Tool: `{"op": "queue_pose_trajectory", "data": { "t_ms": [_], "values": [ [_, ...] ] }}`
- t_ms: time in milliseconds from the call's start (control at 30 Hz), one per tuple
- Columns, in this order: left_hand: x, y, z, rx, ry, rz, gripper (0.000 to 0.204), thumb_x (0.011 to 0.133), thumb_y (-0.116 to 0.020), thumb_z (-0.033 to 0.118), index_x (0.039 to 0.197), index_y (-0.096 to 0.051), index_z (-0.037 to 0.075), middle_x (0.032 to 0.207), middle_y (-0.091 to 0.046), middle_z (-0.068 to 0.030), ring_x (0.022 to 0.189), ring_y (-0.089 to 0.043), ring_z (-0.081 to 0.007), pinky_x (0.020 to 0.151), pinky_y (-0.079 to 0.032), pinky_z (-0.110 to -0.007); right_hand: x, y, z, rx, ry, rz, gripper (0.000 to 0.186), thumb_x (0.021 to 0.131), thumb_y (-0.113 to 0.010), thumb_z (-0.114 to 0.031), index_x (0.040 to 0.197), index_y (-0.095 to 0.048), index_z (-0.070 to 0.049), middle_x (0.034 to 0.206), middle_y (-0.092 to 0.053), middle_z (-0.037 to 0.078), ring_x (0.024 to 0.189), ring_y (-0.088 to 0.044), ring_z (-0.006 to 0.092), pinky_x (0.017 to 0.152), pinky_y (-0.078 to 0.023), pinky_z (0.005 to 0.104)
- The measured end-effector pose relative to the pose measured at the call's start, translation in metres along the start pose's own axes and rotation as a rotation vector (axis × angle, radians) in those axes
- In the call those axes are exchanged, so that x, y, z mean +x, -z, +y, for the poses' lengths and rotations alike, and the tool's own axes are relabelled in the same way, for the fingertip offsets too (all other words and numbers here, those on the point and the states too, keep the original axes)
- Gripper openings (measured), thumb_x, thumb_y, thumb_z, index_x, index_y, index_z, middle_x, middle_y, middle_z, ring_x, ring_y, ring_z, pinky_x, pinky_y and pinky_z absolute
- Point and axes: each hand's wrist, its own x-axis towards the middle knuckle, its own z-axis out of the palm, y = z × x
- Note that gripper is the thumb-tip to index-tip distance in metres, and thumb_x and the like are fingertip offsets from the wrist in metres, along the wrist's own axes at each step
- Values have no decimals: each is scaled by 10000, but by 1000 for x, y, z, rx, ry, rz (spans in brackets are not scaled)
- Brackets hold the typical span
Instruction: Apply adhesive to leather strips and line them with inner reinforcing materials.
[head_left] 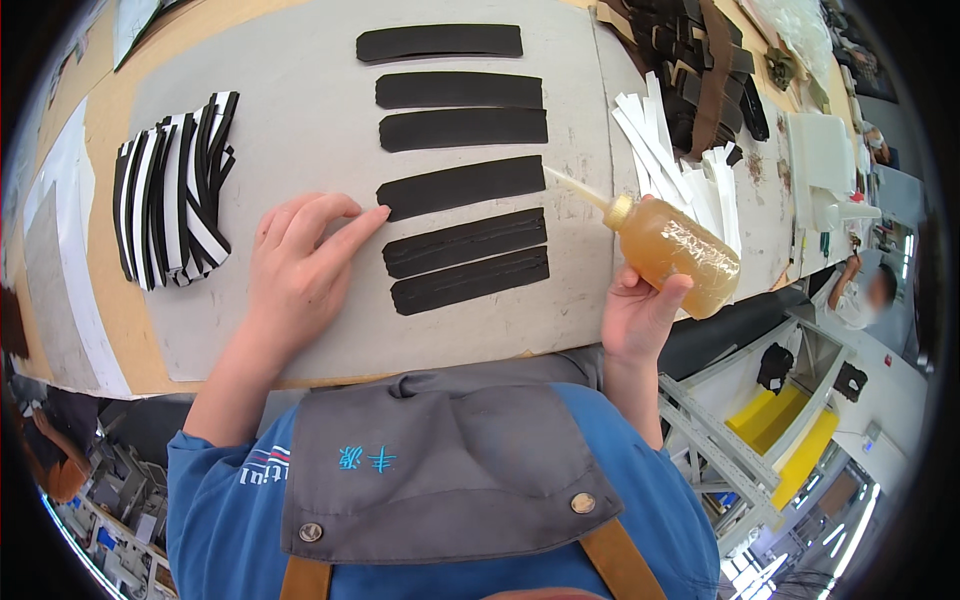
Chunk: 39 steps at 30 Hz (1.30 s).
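On the grey board, head view:
Left hand (pixel 300 262): loosely open, palm down, fingertip touching the left end of the fourth strip (pixel 461 186).
Right hand (pixel 640 315): closed around a glue bottle (pixel 672 250) of amber liquid, nozzle at that strip's right end.
Strips: six black ones in a column between both hands.
Beyond the left hand: black-and-white pile (pixel 175 200).
Above the right hand: white slips (pixel 665 145).

Six black strips (pixel 462 184) lie in a column, beside one amber glue bottle (pixel 672 252).
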Motion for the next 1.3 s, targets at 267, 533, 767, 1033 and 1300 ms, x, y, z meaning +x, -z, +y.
{"op": "queue_pose_trajectory", "data": {
  "t_ms": [267,533,767,1033,1300],
  "values": [
    [-1,1,-2,-33,-4,31,507,723,-650,-79,1162,-772,143,1058,-654,-5,1034,-620,-222,899,-446,-365,-3,-13,-6,-143,27,-31,1072,729,-893,-575,1525,-392,-62,1524,-501,180,1029,-668,104,649,-540,185],
    [0,1,-1,-45,-5,32,501,716,-652,-105,1146,-774,122,1051,-661,-19,1025,-632,-232,898,-449,-362,-7,-26,-1,-231,46,-44,1090,709,-881,-627,1512,-428,-45,1512,-519,175,836,-648,54,654,-521,162],
    [-2,0,-4,-6,-12,45,431,742,-673,-9,1122,-778,164,1067,-656,31,1058,-617,-198,905,-455,-356,-13,-37,1,-218,-82,-122,1202,651,-915,-620,1550,-355,-52,1558,-460,158,1190,-632,176,670,-560,195],
    [-5,1,-5,-75,21,35,513,732,-656,-74,1166,-769,174,1075,-661,11,1051,-624,-218,928,-455,-370,-16,-61,5,-197,-203,-232,1258,591,-944,-582,1552,-337,-44,1561,-457,150,1163,-640,144,682,-576,182],
    [-4,1,-5,-80,27,16,499,745,-660,-57,1172,-766,181,1072,-662,17,1043,-620,-215,910,-451,-362,-18,-81,14,-290,-131,-422,1172,617,-970,-508,1496,-394,9,1504,-498,190,1276,-594,239,1019,-545,338]
  ]
}}
